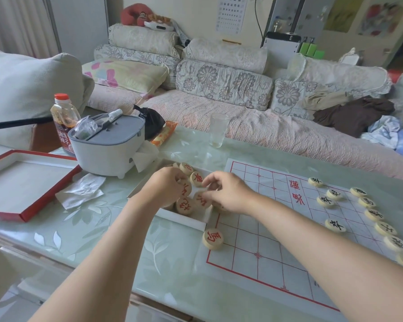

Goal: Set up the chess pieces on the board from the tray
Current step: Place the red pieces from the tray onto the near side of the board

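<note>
Left hand (166,184): fingers curled round a red-lettered disc (186,187) in the white tray (179,220). Right hand (227,192): half-curled, fingertips (205,196) touching neighbouring disc (201,200); actual hold indeterminate. Paper board (265,228) just right.

The tray (179,218) sat on the table (116,228), loose pieces (184,205) in it, the left hand (166,185) and right hand (228,194) over it. The board (265,240) lay just right of the tray. One piece (212,238) stood just before the tray, on the board's corner. A row of pieces (373,214) lined the board's side farthest from the tray. A box lid (21,182) lay left of the tray, a lidded container (107,147) behind-left, and a glass (218,130) behind.
</note>
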A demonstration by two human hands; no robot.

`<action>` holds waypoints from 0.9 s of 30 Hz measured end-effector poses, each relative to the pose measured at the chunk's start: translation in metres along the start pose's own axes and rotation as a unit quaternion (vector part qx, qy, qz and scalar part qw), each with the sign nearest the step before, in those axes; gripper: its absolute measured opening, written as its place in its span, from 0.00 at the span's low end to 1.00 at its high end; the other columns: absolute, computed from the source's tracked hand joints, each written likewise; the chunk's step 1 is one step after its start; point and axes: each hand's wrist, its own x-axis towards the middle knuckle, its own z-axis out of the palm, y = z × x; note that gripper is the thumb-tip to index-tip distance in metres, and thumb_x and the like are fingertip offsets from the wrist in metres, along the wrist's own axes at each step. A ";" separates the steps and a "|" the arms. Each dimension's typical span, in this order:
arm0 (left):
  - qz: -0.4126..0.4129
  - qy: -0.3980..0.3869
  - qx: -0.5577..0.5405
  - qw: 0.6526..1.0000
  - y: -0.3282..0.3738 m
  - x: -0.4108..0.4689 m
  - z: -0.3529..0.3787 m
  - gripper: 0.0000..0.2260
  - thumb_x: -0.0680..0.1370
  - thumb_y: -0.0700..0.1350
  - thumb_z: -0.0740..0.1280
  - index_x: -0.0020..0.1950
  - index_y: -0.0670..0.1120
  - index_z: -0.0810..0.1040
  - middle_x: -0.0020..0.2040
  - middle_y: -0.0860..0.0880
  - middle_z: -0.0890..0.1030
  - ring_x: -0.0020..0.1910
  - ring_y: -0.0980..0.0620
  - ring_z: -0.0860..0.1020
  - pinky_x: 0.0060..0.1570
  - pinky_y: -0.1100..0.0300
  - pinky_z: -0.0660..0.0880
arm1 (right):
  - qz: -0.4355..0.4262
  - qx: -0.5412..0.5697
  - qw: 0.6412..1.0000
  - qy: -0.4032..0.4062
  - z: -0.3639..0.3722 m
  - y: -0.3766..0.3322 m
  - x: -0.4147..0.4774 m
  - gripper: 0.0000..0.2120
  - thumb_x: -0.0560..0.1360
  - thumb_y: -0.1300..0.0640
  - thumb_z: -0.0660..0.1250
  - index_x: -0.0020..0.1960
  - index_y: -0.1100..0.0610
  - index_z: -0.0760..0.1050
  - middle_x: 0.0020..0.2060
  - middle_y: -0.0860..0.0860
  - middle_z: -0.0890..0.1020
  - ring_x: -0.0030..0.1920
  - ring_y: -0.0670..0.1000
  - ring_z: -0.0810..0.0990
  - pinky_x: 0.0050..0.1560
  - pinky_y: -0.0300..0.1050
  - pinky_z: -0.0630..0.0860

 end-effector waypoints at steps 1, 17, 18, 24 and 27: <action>0.007 0.001 0.003 1.000 0.005 0.000 0.002 0.13 0.76 0.42 0.63 0.58 0.50 0.79 0.56 0.49 0.78 0.47 0.51 0.74 0.43 0.60 0.72 | 0.007 0.006 1.000 0.021 -0.008 0.004 -0.002 0.09 0.73 0.56 0.75 0.51 0.48 0.78 0.47 0.53 0.83 0.42 0.48 0.80 0.44 0.43 0.77; 0.067 -0.094 -0.025 0.993 0.091 -0.003 0.064 0.12 0.74 0.42 0.66 0.56 0.53 0.78 0.51 0.53 0.80 0.48 0.53 0.78 0.44 0.60 0.77 | 0.205 -0.086 0.971 0.087 -0.093 0.129 -0.075 0.01 0.78 0.52 0.69 0.49 0.47 0.77 0.49 0.48 0.80 0.38 0.46 0.76 0.34 0.40 0.68; 0.070 -0.100 -0.021 0.992 0.094 -0.002 0.068 0.11 0.74 0.43 0.66 0.55 0.53 0.78 0.51 0.53 0.80 0.48 0.53 0.78 0.46 0.59 0.77 | 0.208 -0.087 0.971 0.078 -0.093 0.133 -0.079 0.01 0.78 0.51 0.68 0.49 0.48 0.78 0.49 0.48 0.81 0.37 0.45 0.75 0.34 0.40 0.68; 0.097 -0.116 -0.020 0.988 0.106 0.001 0.087 0.11 0.77 0.43 0.65 0.59 0.52 0.76 0.50 0.54 0.79 0.42 0.57 0.74 0.34 0.68 0.68 | 0.194 -0.091 0.975 0.052 -0.094 0.139 -0.094 0.11 0.74 0.40 0.67 0.53 0.43 0.75 0.49 0.42 0.78 0.46 0.43 0.77 0.44 0.42 0.75; 0.091 -0.130 -0.037 0.987 0.109 0.004 0.094 0.13 0.77 0.42 0.64 0.59 0.55 0.76 0.48 0.56 0.77 0.39 0.61 0.74 0.33 0.67 0.69 | 0.179 -0.112 0.977 0.010 -0.096 0.133 -0.096 0.20 0.71 0.38 0.67 0.59 0.43 0.69 0.50 0.40 0.75 0.49 0.43 0.77 0.48 0.44 0.76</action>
